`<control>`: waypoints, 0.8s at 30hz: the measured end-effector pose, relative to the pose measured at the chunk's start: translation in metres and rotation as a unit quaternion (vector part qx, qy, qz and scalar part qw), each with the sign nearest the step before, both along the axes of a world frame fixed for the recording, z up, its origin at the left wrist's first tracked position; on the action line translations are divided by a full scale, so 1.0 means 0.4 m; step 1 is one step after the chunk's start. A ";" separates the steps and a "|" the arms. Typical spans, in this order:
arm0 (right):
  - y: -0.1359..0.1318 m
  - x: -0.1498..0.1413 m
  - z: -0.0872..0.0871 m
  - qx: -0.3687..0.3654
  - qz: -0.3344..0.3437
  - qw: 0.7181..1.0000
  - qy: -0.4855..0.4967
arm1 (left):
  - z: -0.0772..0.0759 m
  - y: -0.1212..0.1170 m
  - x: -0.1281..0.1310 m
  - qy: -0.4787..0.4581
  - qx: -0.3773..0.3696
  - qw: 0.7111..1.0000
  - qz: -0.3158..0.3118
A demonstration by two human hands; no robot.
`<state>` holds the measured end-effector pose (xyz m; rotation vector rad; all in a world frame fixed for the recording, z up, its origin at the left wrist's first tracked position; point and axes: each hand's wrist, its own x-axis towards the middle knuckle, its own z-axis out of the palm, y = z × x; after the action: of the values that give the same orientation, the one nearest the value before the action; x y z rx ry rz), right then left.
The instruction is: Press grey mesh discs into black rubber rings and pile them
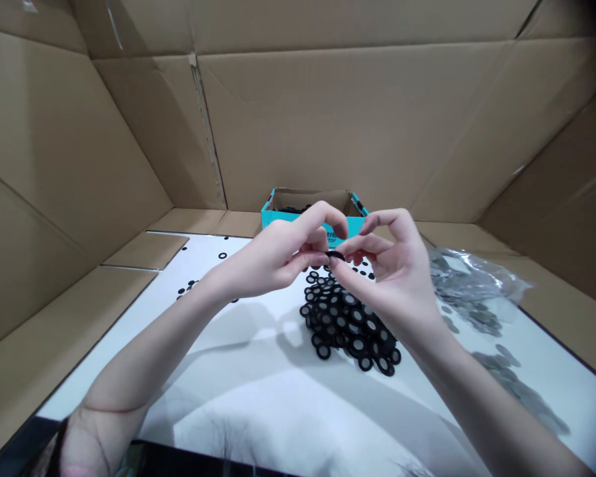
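Observation:
Between the fingertips of both hands is a small black ring (pixel 335 254), seen nearly edge-on; whether a disc sits in it I cannot tell. My left hand (pixel 294 248) pinches its left side, and my right hand (pixel 395 265) grips the other side with thumb and fingers. Just below the hands lies a pile of black rings (pixel 350 324), many with a grey centre. Thin grey discs (pixel 519 384) are scattered to the right of my right forearm.
Behind the hands stands a turquoise box (pixel 269 217) with dark pieces inside. A clear plastic bag (pixel 477 275) with grey discs lies at the right. Several loose black pieces (pixel 222 256) dot the white table (pixel 218 391) at left. Cardboard walls (pixel 328 119) enclose the back and sides.

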<state>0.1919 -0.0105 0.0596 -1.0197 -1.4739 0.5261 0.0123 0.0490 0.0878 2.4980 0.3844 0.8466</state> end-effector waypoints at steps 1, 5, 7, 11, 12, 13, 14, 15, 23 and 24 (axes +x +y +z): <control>-0.002 -0.001 -0.001 0.007 -0.002 1.000 -0.006 | 0.000 0.001 0.000 -0.004 0.001 1.000 -0.002; -0.008 -0.003 -0.007 0.051 -0.031 0.998 -0.026 | 0.002 0.005 0.000 -0.022 -0.006 1.000 -0.022; -0.009 -0.003 -0.009 0.077 -0.048 0.995 -0.033 | 0.003 0.006 0.000 -0.028 -0.005 0.999 -0.027; -0.013 -0.001 -0.008 0.105 -0.043 0.992 -0.046 | 0.001 0.005 0.001 -0.043 -0.004 0.999 -0.011; -0.014 -0.001 -0.007 0.114 -0.037 0.992 -0.050 | 0.000 0.005 0.001 -0.045 -0.008 0.999 -0.007; -0.015 -0.001 -0.005 0.123 -0.033 0.990 -0.055 | -0.002 0.005 0.001 -0.046 -0.016 0.999 -0.006; -0.016 -0.001 -0.004 0.133 -0.033 0.989 -0.058 | -0.003 0.007 0.000 -0.048 -0.028 0.998 -0.011; -0.017 -0.002 -0.002 0.143 -0.036 0.987 -0.061 | -0.004 0.009 -0.001 -0.052 -0.042 0.998 -0.022; -0.018 0.001 0.007 0.096 -0.032 0.994 -0.028 | -0.005 0.021 -0.011 -0.075 -0.036 0.995 -0.045; -0.016 0.001 0.008 0.069 -0.018 0.997 -0.002 | -0.007 0.022 -0.009 -0.084 -0.017 0.995 -0.046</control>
<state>0.1921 -0.0169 0.0628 -0.9371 -1.4714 0.3923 0.0088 0.0578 0.0851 2.3719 0.2248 0.9942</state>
